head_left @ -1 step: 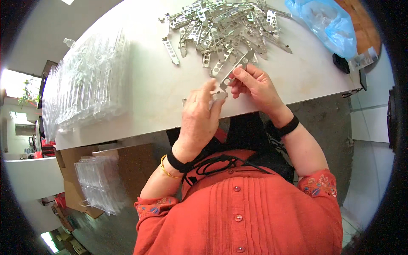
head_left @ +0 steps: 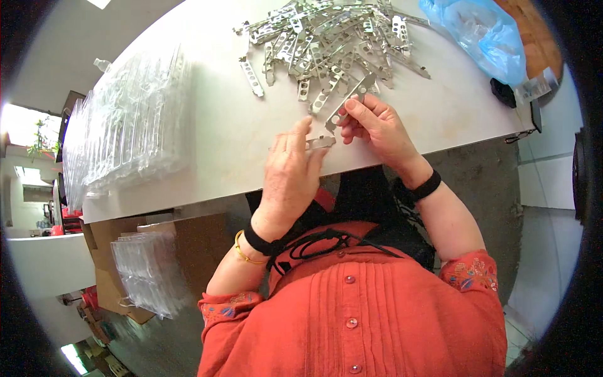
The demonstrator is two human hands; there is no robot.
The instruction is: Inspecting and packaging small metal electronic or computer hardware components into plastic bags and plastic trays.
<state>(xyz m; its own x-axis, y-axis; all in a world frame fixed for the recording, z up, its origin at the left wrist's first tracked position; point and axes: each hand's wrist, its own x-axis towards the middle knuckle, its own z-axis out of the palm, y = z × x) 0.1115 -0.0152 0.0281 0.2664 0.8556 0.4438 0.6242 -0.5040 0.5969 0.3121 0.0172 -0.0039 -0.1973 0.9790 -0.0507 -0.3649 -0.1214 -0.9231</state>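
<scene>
Between the thumb and fingers of my right hand [head_left: 374, 125] is a long, narrow metal bracket [head_left: 339, 115] with round holes, tilted with its far end up toward the pile. My left hand [head_left: 290, 166] is beside it, lower and to the left, closed around another metal bracket [head_left: 321, 143] whose end sticks out between thumb and fingers; the rest of that bracket is hidden by the hand. Just beyond both hands lies a heap of similar metal brackets [head_left: 320, 50], overlapping in all directions. One bracket [head_left: 252, 77] lies at the heap's left edge.
Stacked clear plastic trays [head_left: 135, 119] cover the left part of the white table [head_left: 226, 144]. A blue plastic bag [head_left: 480, 38] and a small black object [head_left: 502, 93] are at the far right. Below the table's left edge, more clear trays [head_left: 147, 270] stand by a cardboard box [head_left: 204, 245].
My left hand has shifted slightly left and toward me. My right hand and its bracket have hardly moved.
</scene>
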